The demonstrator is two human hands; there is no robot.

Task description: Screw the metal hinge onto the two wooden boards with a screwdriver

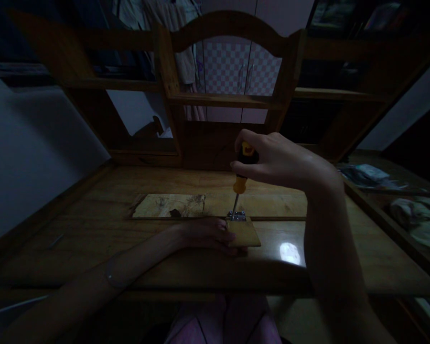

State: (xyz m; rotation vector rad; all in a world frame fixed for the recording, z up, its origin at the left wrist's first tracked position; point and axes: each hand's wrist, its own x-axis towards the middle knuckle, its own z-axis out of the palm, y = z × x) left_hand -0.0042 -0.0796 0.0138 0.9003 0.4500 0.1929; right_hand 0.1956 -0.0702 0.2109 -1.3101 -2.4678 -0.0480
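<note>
My right hand [260, 155] is closed round the yellow and black handle of a screwdriver [240, 184]. The shaft points down, slightly tilted, with its tip at a small metal hinge [238, 216]. One side of the hinge lies on a small wooden board [244, 232], the other against a long wooden plank [268, 205] on the desk. My left hand [215, 235] grips the small board by its left side, thumb on top and fingers partly hidden beneath. Whether the tip sits in a screw is too small to make out.
The wooden desk [129, 239] has a raised shelf frame [225, 99] along its back. A rough, stained patch [175, 205] covers the plank's left part. A small thin object [55, 241] lies at the left. Bundled cloth and plastic [372, 176] lie beyond the right edge.
</note>
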